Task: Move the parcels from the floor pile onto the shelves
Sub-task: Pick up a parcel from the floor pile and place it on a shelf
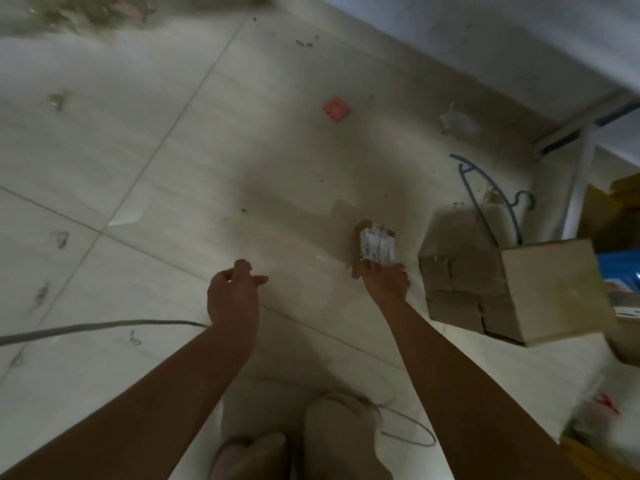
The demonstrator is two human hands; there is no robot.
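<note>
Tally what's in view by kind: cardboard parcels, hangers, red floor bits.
Cardboard parcels: 2 (small labelled parcel held in the right hand; large box to its right)
Blue hanger: 1
Red square piece: 1
Total: 4

Under you lies a pale tiled floor (173,150) — on it a cardboard box (547,289) at 3 o'clock, a blue wire hanger (498,192) just beyond it toward 2, a small pink square scrap (336,108) at 12, and a grey cable (86,329) trailing in from 8 o'clock.
</note>
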